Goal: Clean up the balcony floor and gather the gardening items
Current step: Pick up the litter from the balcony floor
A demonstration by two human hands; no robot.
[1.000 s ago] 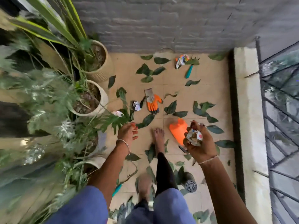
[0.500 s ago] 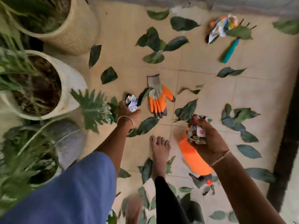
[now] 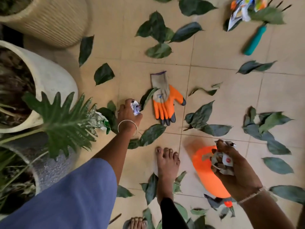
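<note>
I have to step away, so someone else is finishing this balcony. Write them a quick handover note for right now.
Left hand grips a crumpled paper down by the orange glove.
Right hand holds a wad of scraps above the orange bottle.
Done: some litter in hand.
Left: glove, bottle, teal-handled tool, colourful wrapper, second paper by the plant, scattered leaves.

A thin silver bangle [image 3: 127, 125] circles the wrist just behind the left hand [image 3: 129, 113], which has a small ring [image 3: 118, 112] on one finger. A pale beaded bracelet [image 3: 250, 195] sits behind the right hand [image 3: 234, 164]. The person wears a loose blue fabric sleeve [image 3: 74, 195] and a black legging [image 3: 171, 214], with a bare foot [image 3: 166, 164] between the hands.
</note>
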